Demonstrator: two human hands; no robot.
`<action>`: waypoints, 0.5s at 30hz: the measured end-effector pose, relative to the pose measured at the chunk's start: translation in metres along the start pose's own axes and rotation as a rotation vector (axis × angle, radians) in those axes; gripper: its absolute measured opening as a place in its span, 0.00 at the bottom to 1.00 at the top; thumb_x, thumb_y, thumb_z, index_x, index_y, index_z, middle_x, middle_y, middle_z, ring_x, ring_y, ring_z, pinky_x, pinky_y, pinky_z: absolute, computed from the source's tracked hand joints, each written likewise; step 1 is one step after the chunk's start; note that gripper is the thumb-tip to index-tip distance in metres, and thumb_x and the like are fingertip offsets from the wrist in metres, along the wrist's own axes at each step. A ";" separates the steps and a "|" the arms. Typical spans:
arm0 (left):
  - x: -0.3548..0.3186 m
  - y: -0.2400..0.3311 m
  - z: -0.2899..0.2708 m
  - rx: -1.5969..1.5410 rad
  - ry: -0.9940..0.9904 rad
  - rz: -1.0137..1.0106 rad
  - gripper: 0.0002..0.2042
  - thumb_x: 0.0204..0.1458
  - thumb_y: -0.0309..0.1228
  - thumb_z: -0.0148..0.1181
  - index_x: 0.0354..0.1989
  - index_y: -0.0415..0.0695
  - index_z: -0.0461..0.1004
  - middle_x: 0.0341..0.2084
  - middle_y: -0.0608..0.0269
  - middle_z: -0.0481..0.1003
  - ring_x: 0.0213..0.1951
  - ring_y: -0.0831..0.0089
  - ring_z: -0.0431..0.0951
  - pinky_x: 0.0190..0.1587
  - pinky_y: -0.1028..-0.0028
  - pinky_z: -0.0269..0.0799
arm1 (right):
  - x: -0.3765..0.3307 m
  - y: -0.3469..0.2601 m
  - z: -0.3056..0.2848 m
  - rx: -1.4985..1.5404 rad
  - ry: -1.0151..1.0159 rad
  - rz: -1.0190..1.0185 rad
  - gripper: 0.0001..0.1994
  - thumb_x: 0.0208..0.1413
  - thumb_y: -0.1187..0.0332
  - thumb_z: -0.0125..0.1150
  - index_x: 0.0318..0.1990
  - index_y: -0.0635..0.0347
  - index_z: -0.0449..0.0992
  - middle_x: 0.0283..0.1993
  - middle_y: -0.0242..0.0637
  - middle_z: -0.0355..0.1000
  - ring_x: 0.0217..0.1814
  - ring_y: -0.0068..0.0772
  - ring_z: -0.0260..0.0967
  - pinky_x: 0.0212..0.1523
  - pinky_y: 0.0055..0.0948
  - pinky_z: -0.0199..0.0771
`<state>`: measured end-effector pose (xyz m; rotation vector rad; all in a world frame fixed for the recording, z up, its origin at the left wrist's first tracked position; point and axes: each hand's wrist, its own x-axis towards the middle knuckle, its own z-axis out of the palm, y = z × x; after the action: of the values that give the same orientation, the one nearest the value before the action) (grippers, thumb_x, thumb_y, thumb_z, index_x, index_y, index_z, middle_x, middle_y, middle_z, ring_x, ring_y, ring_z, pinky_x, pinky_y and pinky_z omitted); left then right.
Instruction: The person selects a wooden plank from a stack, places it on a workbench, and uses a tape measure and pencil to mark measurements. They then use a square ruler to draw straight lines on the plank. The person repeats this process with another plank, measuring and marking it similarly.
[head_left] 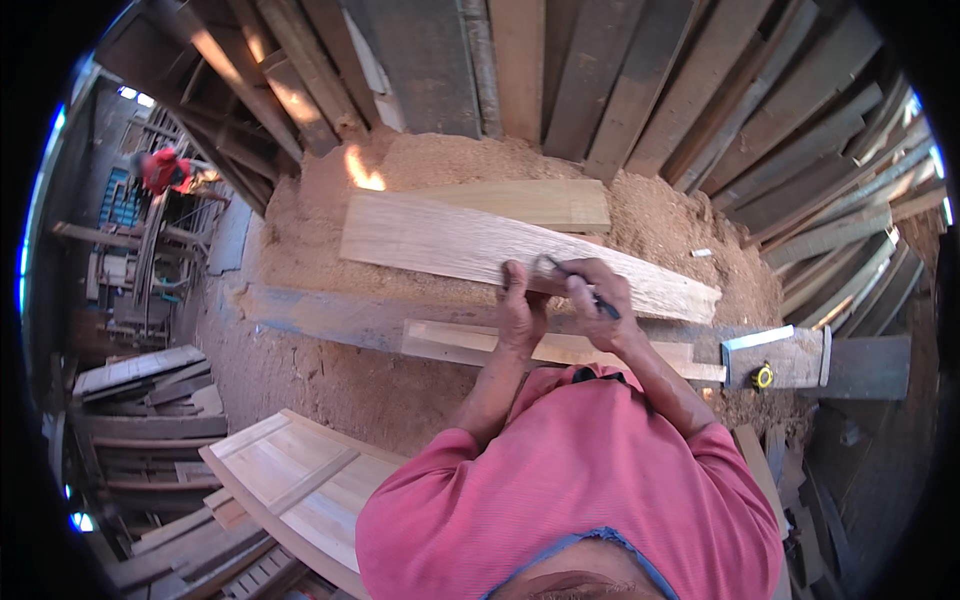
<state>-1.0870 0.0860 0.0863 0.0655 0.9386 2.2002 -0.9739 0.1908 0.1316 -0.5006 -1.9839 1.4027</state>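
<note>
A pale wooden board [440, 235] with a rough, streaked surface lies at a slant before me. My left hand [522, 310] grips its near edge, the thumb on top and the other fingers partly hidden by the board. In my closed right hand [603, 300] is a slim dark-handled tool [606, 308]. Its bright, curved metal end is close to the board's face, just right of my left thumb; I cannot make out its exact kind. A smoother board [520, 203] lies partly under the far side of the rough one.
Below my hands runs a long weathered beam [330, 315] with a narrow pale board [455, 340] on it. A yellow tape measure [763, 376] sits at its right end. Shavings [430, 155] surround the boards. Planks [515, 70] lean beyond; a panelled wooden piece [290, 460] lies lower left. Someone in red [165, 172] is far left.
</note>
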 end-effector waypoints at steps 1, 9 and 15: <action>-0.001 -0.001 -0.001 0.019 0.024 0.006 0.16 0.68 0.46 0.58 0.52 0.47 0.72 0.46 0.62 0.79 0.47 0.66 0.82 0.48 0.63 0.82 | 0.000 -0.001 -0.002 -0.012 0.018 0.027 0.11 0.63 0.70 0.58 0.48 0.66 0.79 0.42 0.49 0.80 0.45 0.49 0.80 0.49 0.41 0.79; 0.007 -0.012 -0.036 0.074 -0.150 0.039 0.20 0.64 0.47 0.63 0.55 0.47 0.72 0.53 0.62 0.76 0.55 0.66 0.78 0.56 0.63 0.76 | 0.002 0.001 -0.040 0.003 -0.176 0.126 0.19 0.69 0.62 0.53 0.56 0.69 0.77 0.46 0.49 0.82 0.48 0.42 0.80 0.54 0.38 0.77; 0.021 -0.004 -0.063 0.068 -0.213 0.139 0.11 0.59 0.36 0.71 0.30 0.48 0.74 0.31 0.75 0.73 0.37 0.79 0.72 0.50 0.70 0.67 | -0.001 0.016 -0.071 -0.010 0.046 0.309 0.28 0.73 0.50 0.50 0.61 0.70 0.74 0.48 0.48 0.82 0.52 0.35 0.78 0.58 0.36 0.74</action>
<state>-1.1196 0.0631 0.0325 0.4007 0.9110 2.2336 -0.9249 0.2442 0.1313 -0.8653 -1.9373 1.5486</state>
